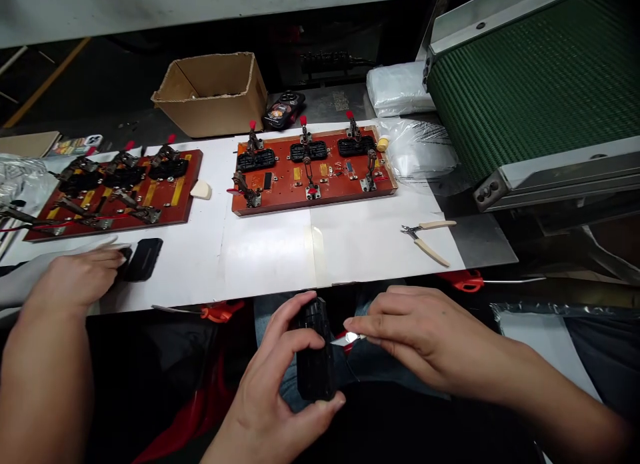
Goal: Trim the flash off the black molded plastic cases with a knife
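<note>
Your left hand (280, 377) grips a black plastic part (315, 351); your right hand (415, 337) pinches a silver blade (350, 339) with red at its base. Red-orange clamp fixture (313, 174) carries black parts and red-tipped levers. White sheet (300, 251) covers the bench. Conveyor belt (530, 84): dark green, ribbed. Cardboard box (215, 94): tan. Cutters (427, 241): cream handles.

Readable text: none anywhere in view.
Dark device (283, 109) behind the cardboard box (213, 92): orange and white markings, too small to read.
Flat packet (75, 145) at far left: coloured print, blurred, illegible.
Red fixture boards (314, 171): no legible lettering.
</note>
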A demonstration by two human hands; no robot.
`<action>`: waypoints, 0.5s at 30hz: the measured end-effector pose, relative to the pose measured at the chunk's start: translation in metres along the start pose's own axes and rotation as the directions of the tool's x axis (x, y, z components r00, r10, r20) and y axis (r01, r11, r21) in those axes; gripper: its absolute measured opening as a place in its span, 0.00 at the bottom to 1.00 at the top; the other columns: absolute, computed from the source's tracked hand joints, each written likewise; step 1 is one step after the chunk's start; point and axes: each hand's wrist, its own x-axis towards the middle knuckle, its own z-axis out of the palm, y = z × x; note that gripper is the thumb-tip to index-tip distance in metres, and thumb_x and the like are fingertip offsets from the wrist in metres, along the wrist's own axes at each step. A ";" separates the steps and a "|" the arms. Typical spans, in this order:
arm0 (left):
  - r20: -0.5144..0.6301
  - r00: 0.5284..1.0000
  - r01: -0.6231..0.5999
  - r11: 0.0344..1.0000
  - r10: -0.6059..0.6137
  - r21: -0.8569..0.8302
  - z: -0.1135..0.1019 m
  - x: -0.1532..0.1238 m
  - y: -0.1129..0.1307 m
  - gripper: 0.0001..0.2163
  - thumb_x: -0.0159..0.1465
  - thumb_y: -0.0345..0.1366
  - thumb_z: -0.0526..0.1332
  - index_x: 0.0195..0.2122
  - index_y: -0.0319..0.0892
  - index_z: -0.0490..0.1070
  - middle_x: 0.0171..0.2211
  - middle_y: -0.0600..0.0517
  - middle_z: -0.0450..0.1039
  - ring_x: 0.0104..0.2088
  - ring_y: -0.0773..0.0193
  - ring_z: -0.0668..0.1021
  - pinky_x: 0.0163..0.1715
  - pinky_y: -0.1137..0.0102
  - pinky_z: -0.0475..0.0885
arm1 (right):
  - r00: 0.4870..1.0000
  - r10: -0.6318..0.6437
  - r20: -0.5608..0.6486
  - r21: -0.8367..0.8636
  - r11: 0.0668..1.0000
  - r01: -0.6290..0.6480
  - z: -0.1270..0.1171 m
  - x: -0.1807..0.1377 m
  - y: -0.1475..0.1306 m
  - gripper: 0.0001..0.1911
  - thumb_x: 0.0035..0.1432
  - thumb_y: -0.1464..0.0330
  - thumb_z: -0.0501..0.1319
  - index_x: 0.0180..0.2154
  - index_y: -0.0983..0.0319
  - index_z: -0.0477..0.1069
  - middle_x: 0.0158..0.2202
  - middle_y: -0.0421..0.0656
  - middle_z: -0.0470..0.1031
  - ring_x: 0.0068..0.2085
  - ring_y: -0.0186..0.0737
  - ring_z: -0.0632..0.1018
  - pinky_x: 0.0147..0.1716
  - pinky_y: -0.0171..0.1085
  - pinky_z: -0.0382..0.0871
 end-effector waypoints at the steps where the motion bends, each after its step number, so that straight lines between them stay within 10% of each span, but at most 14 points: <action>1: 0.001 1.000 -0.003 1.000 0.003 -0.001 0.000 0.000 0.000 0.20 0.63 0.32 0.69 0.52 0.52 0.65 0.74 0.45 0.50 0.73 0.45 0.61 0.69 0.49 0.65 | 1.000 0.000 0.004 0.005 1.000 0.000 0.000 0.000 0.000 0.19 0.79 0.70 0.52 0.63 0.53 0.73 0.43 0.43 0.77 0.41 0.44 0.76 0.40 0.41 0.67; 15: 0.089 0.995 0.040 0.997 -0.034 -0.062 -0.002 -0.002 0.003 0.20 0.62 0.34 0.71 0.53 0.54 0.67 0.76 0.48 0.49 0.74 0.45 0.60 0.70 0.47 0.63 | 0.999 0.003 -0.043 -0.033 0.999 -0.004 -0.003 0.000 0.008 0.20 0.77 0.74 0.55 0.63 0.54 0.73 0.44 0.42 0.77 0.42 0.44 0.76 0.42 0.42 0.65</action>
